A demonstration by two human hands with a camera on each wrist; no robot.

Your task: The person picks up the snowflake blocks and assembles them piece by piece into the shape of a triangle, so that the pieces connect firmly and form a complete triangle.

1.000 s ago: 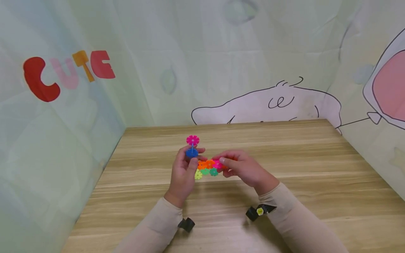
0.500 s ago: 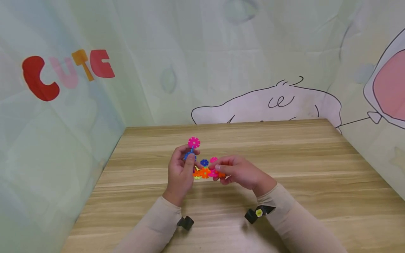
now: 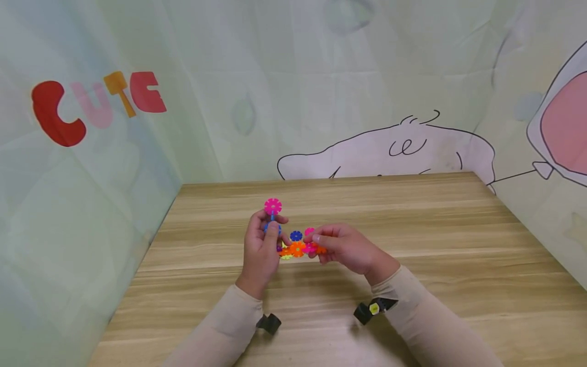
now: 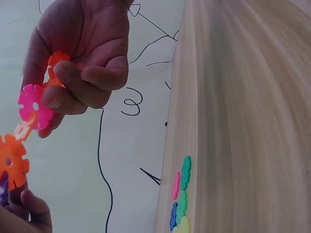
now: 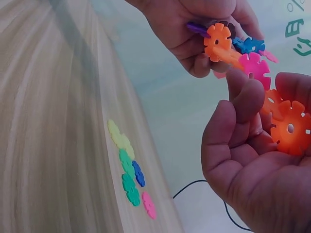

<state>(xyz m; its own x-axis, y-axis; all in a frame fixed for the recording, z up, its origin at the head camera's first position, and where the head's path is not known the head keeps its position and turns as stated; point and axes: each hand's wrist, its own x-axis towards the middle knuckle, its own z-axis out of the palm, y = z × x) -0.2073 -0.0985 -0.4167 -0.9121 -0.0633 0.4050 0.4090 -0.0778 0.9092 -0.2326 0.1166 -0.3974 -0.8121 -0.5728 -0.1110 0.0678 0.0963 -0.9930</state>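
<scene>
Both hands hold up one linked chain of notched plastic snowflake discs. My left hand [image 3: 259,250] grips its left end, thumb over a blue disc [image 5: 250,45], with a pink disc [image 3: 272,206] standing above it. A purple disc [image 5: 197,29] pokes out by the left palm. Between the hands run an orange disc [image 3: 297,249] and a bright pink disc [image 5: 255,69]. My right hand [image 3: 350,250] pinches the right end between thumb and fingers, with another orange disc [image 5: 290,128] showing inside its palm in the right wrist view. The fingers hide some of the joints.
On the wooden table [image 3: 412,214] behind the chain lie several loose discs: yellow [image 5: 116,133], green [image 5: 130,190], dark blue [image 5: 139,173] and pink [image 5: 148,206]. Printed cloth walls [image 3: 293,92] border the table at the back and sides.
The chain has come lower and nearer to me in the head view, uncovering the dark blue and pink loose discs behind it. The upright pink disc tipped, then shifted slightly left.
</scene>
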